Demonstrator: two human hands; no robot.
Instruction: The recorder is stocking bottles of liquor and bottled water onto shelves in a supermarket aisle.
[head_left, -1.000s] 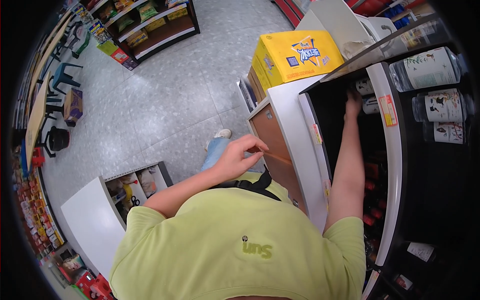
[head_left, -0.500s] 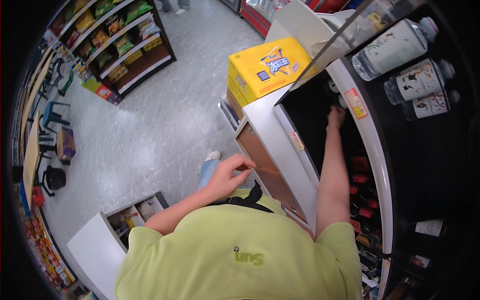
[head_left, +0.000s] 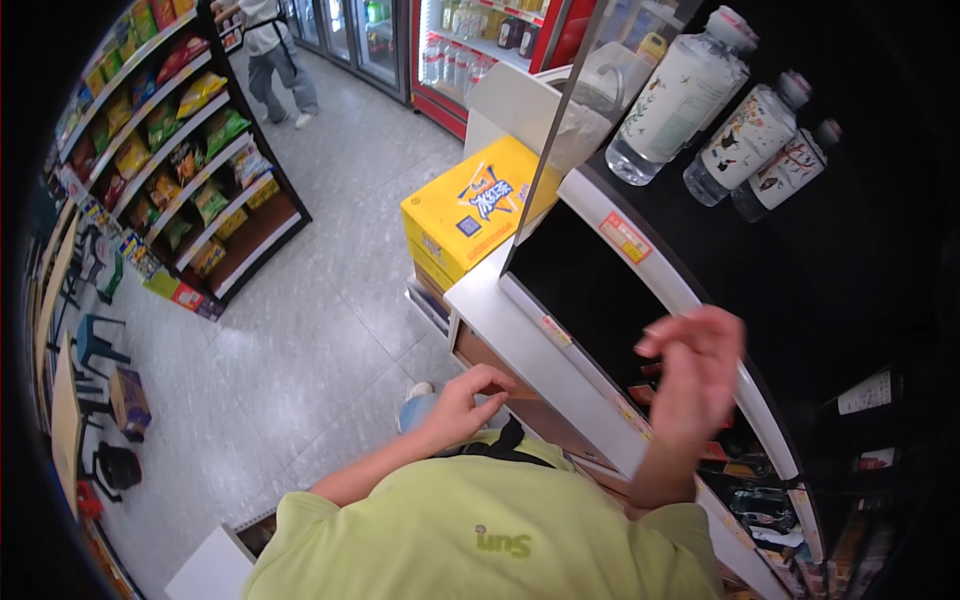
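Note:
My left hand (head_left: 472, 402) is near my waist beside a low white cabinet (head_left: 535, 345) with brown panels. Its fingers are bent, the thumb stands apart from them, and nothing shows in it. Raised in front of the white, curved shelf edge (head_left: 665, 270), my right hand (head_left: 697, 365) is smeared by motion; its fingers look bent, and I cannot make out anything in them. Beyond it on the black upper shelf stand a large clear bottle (head_left: 680, 100), a medium bottle (head_left: 745, 145) and a small bottle (head_left: 785, 175), all with printed white labels.
A yellow carton (head_left: 470, 210) sits at the cabinet's far end. Under the curved edge is a dark shelf recess (head_left: 590, 270). A snack rack (head_left: 190, 160) stands at far left, near a blue stool (head_left: 100, 340). At the back, another person (head_left: 270, 60) stands by drinks fridges.
My right hand has come out of the dark recess, back toward me and up. My left hand has stayed near the cabinet. The view has shifted, bringing another person and the fridges in.

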